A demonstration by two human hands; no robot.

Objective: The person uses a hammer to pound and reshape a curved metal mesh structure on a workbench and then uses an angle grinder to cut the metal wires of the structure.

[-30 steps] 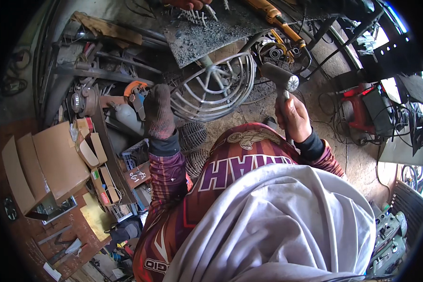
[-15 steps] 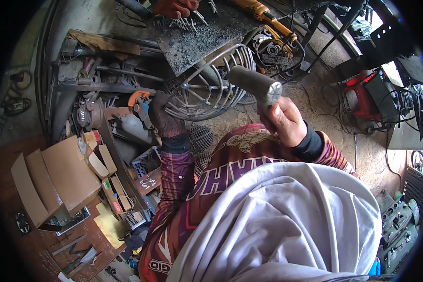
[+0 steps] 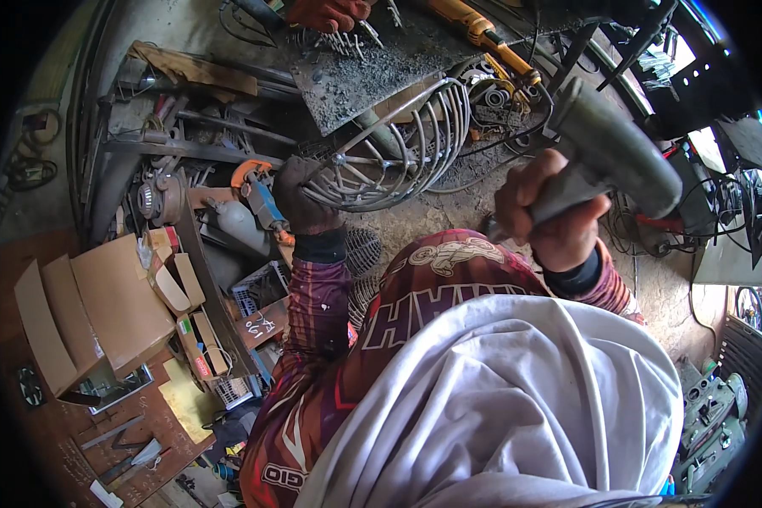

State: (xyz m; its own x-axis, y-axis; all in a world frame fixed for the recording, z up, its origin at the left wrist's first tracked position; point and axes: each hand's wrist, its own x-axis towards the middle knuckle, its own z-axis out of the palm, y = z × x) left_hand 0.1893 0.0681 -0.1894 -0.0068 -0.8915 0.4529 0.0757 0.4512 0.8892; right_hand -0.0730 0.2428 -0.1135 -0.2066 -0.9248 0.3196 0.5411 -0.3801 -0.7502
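Observation:
My left hand [image 3: 303,201], in a dark work glove, is closed on the near left rim of a rounded cage of welded metal rods [image 3: 411,165]. The cage is tilted against the corner of a metal worktable [image 3: 323,106]. My bare right hand [image 3: 563,224] grips the handle of a heavy hammer [image 3: 622,148] with a thick cylindrical head. That hammer is raised to the right of the cage, apart from it and close to the camera. Beside my left hand lies a blue angle grinder [image 3: 264,203] with an orange guard.
On the dusty worktable are a reddish glove [image 3: 328,13], short metal rods [image 3: 347,44] and a yellow power tool [image 3: 487,38]. An open cardboard box [image 3: 123,296] stands at left. Cables [image 3: 622,224] and a red machine [image 3: 665,222] are at right.
My right hand has lifted the hammer away from the cage, to the right and toward the camera. My left hand keeps its grip on the cage, almost unmoved.

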